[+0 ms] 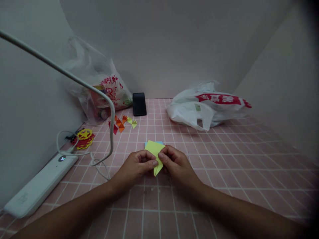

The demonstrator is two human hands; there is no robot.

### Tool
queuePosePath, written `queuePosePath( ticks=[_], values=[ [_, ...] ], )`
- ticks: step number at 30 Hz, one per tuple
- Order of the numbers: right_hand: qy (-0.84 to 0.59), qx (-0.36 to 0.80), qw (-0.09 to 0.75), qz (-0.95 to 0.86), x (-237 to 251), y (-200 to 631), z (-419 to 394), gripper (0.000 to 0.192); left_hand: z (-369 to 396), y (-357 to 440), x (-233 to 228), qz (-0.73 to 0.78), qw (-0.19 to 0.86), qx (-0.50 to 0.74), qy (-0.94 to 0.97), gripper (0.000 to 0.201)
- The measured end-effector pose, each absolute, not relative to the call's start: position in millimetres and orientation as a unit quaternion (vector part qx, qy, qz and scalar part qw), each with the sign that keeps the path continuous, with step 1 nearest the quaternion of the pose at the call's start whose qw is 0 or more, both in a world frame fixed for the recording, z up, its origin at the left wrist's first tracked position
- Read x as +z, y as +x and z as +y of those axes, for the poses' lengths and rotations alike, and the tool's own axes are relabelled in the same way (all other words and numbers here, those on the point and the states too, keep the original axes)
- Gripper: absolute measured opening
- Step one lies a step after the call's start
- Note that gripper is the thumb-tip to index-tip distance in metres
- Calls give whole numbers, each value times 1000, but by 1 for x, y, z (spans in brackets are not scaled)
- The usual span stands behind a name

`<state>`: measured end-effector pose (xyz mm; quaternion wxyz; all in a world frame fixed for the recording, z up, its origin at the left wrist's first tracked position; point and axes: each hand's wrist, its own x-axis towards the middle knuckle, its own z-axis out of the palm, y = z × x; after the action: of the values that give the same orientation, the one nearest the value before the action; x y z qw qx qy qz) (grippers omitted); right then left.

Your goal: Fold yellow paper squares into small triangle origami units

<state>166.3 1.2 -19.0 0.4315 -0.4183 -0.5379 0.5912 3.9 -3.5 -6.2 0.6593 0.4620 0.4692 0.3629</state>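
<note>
Across the pink gridded table (249, 159), things are lying against two pale walls that meet in a corner. Largest is the white bag (206, 108) with red print, slumping at the back right; its mouth is gaping toward the front, but what is inside is not showing. At the back left a clear bag (99, 89) is leaning into the corner — red print on its side, and something reddish and a round dark shape showing through the plastic, too blurred to name. A lamp (40, 186) is sitting along the left edge, its thin arm arching over the table, with a cord (74, 154) looping beside the base. A phone (139, 104) is lying face down between the two bags. Near the lamp, red and yellow cutouts (84, 138) are resting in a small stack, and folded scraps (122, 122) of red, orange and yellow are scattered just ahead of the clear bag.

At the centre near edge, both hands are meeting on a yellow paper (155, 148), which is sitting just above the table with a blue sheet (159, 143) peeking out behind it. The left hand (134, 166) is curling tight, thumb and fingers pinching the paper's left edge. The right hand (175, 164) is pinching likewise on the right edge — its fingertips touching those of the left.
</note>
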Motion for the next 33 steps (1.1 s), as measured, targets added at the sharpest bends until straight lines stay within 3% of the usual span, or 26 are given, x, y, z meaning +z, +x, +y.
queuePosePath(
  ticks=[7, 18, 33],
  values=[
    [-405, 636, 426, -500, -13, 163, 0, 22, -2, 3, 0, 498, 614, 425, 441, 23],
    [-413, 642, 444, -470, -11, 162, 1, 21, -2, 0, -5, 454, 669, 411, 421, 24],
    [-403, 649, 431, -481, -17, 163, 0, 21, -2, 2, 1, 488, 624, 413, 451, 20]
  ],
)
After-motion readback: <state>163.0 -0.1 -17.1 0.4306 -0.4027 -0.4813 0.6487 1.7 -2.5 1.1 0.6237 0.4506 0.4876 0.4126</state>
